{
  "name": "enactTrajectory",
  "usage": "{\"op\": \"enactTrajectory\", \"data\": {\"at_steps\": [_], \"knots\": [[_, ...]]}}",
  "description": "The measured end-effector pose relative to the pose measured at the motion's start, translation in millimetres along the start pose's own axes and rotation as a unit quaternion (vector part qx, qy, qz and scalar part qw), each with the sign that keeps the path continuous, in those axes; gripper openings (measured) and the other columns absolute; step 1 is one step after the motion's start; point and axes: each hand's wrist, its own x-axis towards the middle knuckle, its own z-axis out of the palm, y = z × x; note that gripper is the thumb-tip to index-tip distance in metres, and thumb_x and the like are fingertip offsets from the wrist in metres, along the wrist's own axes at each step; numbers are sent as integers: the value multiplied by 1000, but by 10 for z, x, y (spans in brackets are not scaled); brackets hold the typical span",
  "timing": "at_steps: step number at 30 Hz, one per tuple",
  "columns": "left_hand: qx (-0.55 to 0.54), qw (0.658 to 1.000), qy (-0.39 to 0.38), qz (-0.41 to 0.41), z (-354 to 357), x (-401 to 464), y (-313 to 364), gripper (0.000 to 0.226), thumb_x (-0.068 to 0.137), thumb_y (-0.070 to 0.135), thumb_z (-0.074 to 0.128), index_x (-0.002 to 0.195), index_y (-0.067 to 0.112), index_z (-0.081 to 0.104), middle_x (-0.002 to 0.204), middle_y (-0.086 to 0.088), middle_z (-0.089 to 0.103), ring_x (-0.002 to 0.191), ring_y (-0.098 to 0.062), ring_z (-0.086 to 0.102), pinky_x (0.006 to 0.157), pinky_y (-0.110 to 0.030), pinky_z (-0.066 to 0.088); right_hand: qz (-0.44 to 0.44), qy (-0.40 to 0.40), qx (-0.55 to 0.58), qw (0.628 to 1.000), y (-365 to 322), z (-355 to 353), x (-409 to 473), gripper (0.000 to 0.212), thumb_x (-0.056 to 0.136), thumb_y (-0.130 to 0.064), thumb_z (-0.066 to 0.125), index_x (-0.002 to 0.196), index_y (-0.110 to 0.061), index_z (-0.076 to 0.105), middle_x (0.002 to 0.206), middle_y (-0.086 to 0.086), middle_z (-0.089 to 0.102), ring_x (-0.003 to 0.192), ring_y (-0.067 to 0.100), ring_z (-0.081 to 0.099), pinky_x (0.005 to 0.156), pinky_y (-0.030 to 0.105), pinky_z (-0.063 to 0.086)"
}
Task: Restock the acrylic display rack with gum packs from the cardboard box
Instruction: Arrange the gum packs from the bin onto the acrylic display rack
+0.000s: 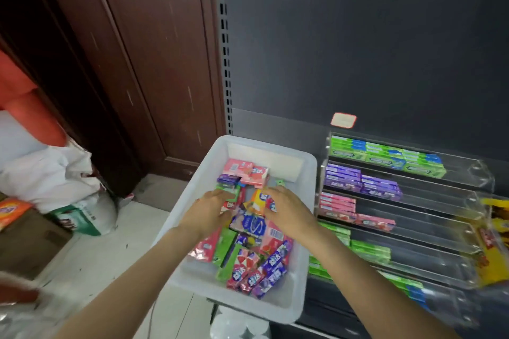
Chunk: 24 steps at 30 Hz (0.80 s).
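Gum packs (249, 228) half fill our rack (440, 201), many left in the bin (275, 308) where our left hand (209, 210) and right hand (287, 210) grasp some.

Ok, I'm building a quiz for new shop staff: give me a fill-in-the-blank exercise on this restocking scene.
1. Both hands reach into the white plastic ___, which holds the loose gum packs.
2. The clear acrylic display rack stands to the tub's ___.
3. Its top tier holds ___ gum packs.
4. The tier below holds ___ ones.

Missing: tub; right; green; purple
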Motion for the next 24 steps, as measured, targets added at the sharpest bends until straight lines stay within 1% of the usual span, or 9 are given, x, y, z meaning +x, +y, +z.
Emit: {"op": "enactTrajectory", "data": {"at_steps": [2,5,7,9,12,14,16,20,24], "knots": [[5,999,-50,14,87,-6,-68,49,93,26,53,141,22,39,147,1,39,132,-20,38,108,-35,33,26,-41,-28,998,-38,154,32,50,94,-25,54,139,-14,39,142,8,40,131,23,37,105,35,35],[39,993,-101,52,213,-11,-120,57,94,29,52,145,24,30,153,3,27,137,-20,31,110,-39,32,85,-112,-73,987,-16,332,48,75,89,-32,61,149,-15,19,156,8,15,142,25,19,113,38,26],[44,991,-114,61,258,-16,-147,61,93,31,54,147,23,26,154,4,25,138,-20,30,111,-41,31,107,-149,-94,979,15,399,39,87,85,-37,65,150,-18,10,159,5,0,145,25,9,115,41,23],[31,993,-104,55,295,-8,-158,65,90,34,58,145,24,26,151,2,31,135,-21,34,109,-41,33,112,-161,-96,976,35,417,30,92,83,-38,67,151,-21,7,159,3,-6,146,24,4,116,43,21],[16,997,-67,20,367,-3,-128,69,82,37,67,139,22,31,141,-1,42,130,-21,39,106,-41,33,113,-156,-84,978,32,426,17,93,81,-43,68,151,-23,8,159,2,-6,146,25,2,116,45,19],[-9,998,-60,-8,406,10,-124,73,78,41,71,136,20,32,138,-1,42,130,-20,37,107,-43,32,115,-140,-90,979,31,450,11,91,81,-45,67,150,-23,12,159,1,-4,146,25,5,115,44,21],[-22,998,-65,-15,421,37,-145,72,78,43,71,135,21,33,138,-1,41,130,-21,36,107,-44,33,116,-113,-114,980,31,488,11,86,83,-44,65,150,-21,16,159,2,2,145,24,10,113,42,27],[-32,998,-49,-5,420,84,-163,52,83,36,66,128,21,43,130,-1,47,122,-20,42,102,-40,37,107,-56,-186,975,0,576,45,77,82,-46,66,145,-22,30,152,5,18,139,25,23,106,42,36],[-48,998,-7,-33,452,86,-173,29,85,37,65,106,20,56,115,-1,54,106,-18,50,93,-36,41,105,-22,-216,970,-5,581,104,69,82,-45,66,141,-24,36,146,6,28,134,25,30,103,40,38]]}}
